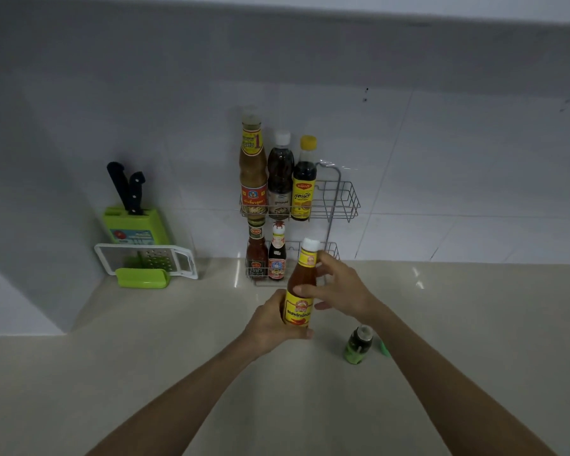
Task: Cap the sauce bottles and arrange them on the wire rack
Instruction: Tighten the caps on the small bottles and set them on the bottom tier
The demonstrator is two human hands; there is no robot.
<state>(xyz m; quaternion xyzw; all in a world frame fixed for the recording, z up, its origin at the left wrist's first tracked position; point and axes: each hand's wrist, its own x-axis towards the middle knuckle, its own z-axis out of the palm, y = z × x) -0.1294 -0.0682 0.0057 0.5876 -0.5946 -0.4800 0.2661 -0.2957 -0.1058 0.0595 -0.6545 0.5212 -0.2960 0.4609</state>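
A chili sauce bottle (pixel 303 274) with a yellow label and a white cap is held upright above the counter, in front of the wire rack (pixel 343 199). My left hand (pixel 270 324) grips its lower body. My right hand (pixel 339 287) rests on its upper body with fingers spread, thumb across the front. The rack's top shelf holds three capped bottles (pixel 278 179) on its left side; its right side is bare. The bottom shelf holds two small bottles (pixel 266 255). A small green bottle (pixel 358 344) stands on the counter with a green cap (pixel 385 348) lying beside it.
A green knife block (pixel 135 225) with two black-handled knives stands at the back left, with a white grater (pixel 145 260) and a green holder (pixel 142 278) in front. White tiled wall behind; beige counter (pixel 178 357) all around.
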